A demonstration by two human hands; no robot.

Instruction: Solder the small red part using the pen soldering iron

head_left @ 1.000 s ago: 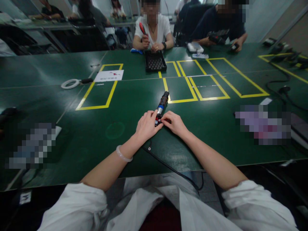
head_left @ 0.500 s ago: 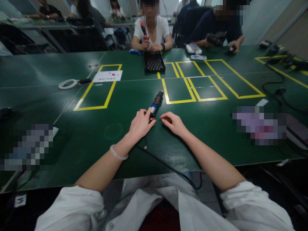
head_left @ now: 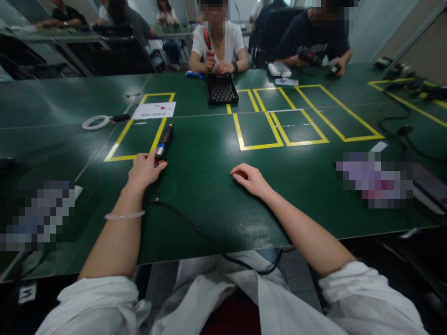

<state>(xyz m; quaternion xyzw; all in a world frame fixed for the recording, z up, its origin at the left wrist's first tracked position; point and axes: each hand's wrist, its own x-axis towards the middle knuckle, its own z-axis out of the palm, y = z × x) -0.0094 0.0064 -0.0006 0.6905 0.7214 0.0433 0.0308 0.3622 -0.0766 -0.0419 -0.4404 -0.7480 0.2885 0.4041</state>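
An electric screwdriver point(head_left: 164, 142), black with a blue and silver band, lies in the grip of my left hand point(head_left: 142, 170). Its bit points away from me, over the right strip of the left yellow taped frame point(head_left: 130, 157). A black cord point(head_left: 195, 228) runs from behind the tool across the table to the front edge. My right hand point(head_left: 250, 179) rests on the green table point(head_left: 202, 149) with its fingers curled in and the thumb close to the forefinger. Nothing shows in it, and its palm side is hidden.
A white printed sheet point(head_left: 154, 110) lies across the left frame, beside a coiled white cable point(head_left: 96, 122). Across the table, a person sits behind a black tray point(head_left: 222, 90) of small parts, holding a red-and-black tool point(head_left: 207, 38). More yellow taped frames point(head_left: 303, 143) mark the right side.
My left hand has carried the electric screwdriver left, from the table's middle to the left taped frame, and the cord has followed. My right hand has stayed almost in place.
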